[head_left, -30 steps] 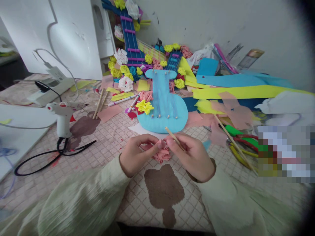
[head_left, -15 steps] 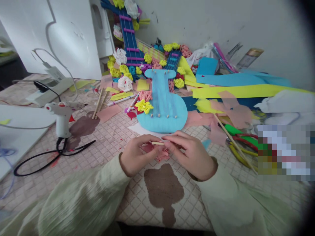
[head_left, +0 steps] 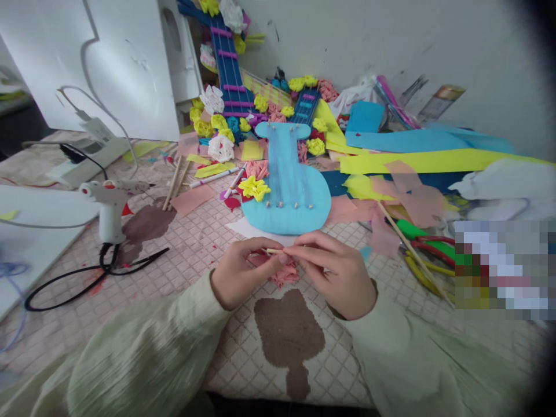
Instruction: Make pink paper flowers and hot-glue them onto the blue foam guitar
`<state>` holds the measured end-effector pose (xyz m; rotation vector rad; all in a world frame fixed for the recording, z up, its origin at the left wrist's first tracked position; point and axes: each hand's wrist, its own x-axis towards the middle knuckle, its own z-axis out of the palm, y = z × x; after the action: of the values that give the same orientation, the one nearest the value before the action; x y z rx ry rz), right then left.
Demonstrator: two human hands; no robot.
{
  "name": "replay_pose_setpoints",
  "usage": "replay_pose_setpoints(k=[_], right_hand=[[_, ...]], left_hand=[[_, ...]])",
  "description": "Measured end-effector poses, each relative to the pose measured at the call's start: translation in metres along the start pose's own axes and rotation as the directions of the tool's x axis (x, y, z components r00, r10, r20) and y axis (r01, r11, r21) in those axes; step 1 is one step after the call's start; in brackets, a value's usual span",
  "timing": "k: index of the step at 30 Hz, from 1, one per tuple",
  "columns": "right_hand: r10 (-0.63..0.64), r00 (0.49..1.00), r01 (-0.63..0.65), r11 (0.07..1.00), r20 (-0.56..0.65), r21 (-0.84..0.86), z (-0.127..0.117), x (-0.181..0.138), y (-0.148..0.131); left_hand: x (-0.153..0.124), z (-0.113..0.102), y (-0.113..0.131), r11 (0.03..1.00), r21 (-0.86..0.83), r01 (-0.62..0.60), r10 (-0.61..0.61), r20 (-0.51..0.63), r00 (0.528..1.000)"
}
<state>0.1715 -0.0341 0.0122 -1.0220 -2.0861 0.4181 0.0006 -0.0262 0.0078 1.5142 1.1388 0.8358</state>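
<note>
My left hand (head_left: 238, 278) and my right hand (head_left: 334, 272) meet at the table's near middle, both pinched closed. Between them they hold a crumpled pink paper flower (head_left: 282, 272), mostly hidden under the fingers. My right hand also grips a thin wooden stick (head_left: 274, 251), lying level with its tip poking left over the pink flower toward my left fingers. Just beyond the hands lies a light blue guitar-shaped foam cutout (head_left: 289, 191) with a yellow paper flower (head_left: 254, 187) on its left edge.
A white glue gun (head_left: 108, 202) with a black cord (head_left: 87, 278) stands at the left. Paper flowers, foam sheets in yellow (head_left: 417, 162) and blue, and a dark blue guitar neck (head_left: 228, 58) crowd the back. Green-handled pliers (head_left: 417, 237) and a long stick (head_left: 412, 249) lie right.
The stick in my right hand swung from pointing up and away to lying level, tip to the left over the pink flower. Both hands stayed in place.
</note>
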Motion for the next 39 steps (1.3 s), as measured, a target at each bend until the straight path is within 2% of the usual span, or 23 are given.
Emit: replay_pose_setpoints(k=[4, 7, 10, 15, 18, 21, 25, 29, 31, 34, 37, 39], right_hand=[[-0.038, 0.999, 0.037, 0.997, -0.013, -0.066, 0.0013, -0.0004, -0.0003], [-0.019, 1.0, 0.018, 0.999, -0.023, -0.047, 0.0013, 0.0005, -0.0016], [0.081, 0.996, -0.08, 0.997, -0.026, 0.021, 0.0009, 0.0021, -0.003], [0.291, 0.956, -0.293, 0.945, 0.037, 0.147, 0.0007, 0.0034, -0.0023], [0.366, 0.927, -0.374, 0.907, 0.077, 0.192, 0.0011, 0.0031, -0.001], [0.405, 0.911, -0.413, 0.881, 0.084, 0.232, 0.0014, 0.0034, -0.0018], [0.431, 0.9, -0.431, 0.854, 0.067, 0.29, 0.0001, 0.0056, -0.0057], [0.476, 0.875, -0.476, 0.807, 0.093, 0.351, -0.0024, 0.0072, -0.0073], [0.499, 0.858, -0.503, 0.774, 0.118, 0.385, -0.0035, 0.007, -0.0066], [0.526, 0.842, -0.523, 0.738, 0.122, 0.427, -0.0049, 0.0066, -0.0057], [0.529, 0.841, -0.52, 0.732, 0.114, 0.441, -0.0057, 0.0072, -0.006], [0.531, 0.841, -0.52, 0.736, 0.107, 0.433, -0.0059, 0.0077, -0.0068]], left_hand=[[0.0001, 0.0004, -0.0037, 0.998, -0.061, -0.012, 0.014, 0.023, 1.0], [-0.0002, 0.0009, -0.0044, 0.997, -0.072, -0.011, 0.011, 0.008, 1.0], [-0.0008, 0.0007, -0.0026, 0.997, 0.027, -0.07, 0.071, -0.044, 0.997], [-0.0024, -0.0004, -0.0015, 0.924, 0.278, -0.264, 0.29, -0.054, 0.956], [-0.004, -0.0002, -0.0021, 0.892, 0.326, -0.314, 0.348, -0.05, 0.936], [-0.006, 0.0003, -0.0014, 0.891, 0.326, -0.315, 0.349, -0.048, 0.936], [-0.0065, 0.0014, 0.0003, 0.943, 0.217, -0.253, 0.276, -0.079, 0.958], [-0.0023, 0.0022, -0.0014, 0.993, -0.035, -0.114, 0.113, -0.028, 0.993], [0.0002, 0.0025, -0.0035, 0.976, -0.217, -0.013, 0.017, 0.015, 1.0], [0.002, 0.0038, -0.0047, 0.886, -0.453, 0.1, -0.065, 0.093, 0.994], [0.0004, 0.006, -0.0017, 0.866, -0.48, 0.138, -0.062, 0.172, 0.983], [-0.0017, 0.0075, 0.0009, 0.896, -0.433, 0.097, -0.026, 0.168, 0.985]])
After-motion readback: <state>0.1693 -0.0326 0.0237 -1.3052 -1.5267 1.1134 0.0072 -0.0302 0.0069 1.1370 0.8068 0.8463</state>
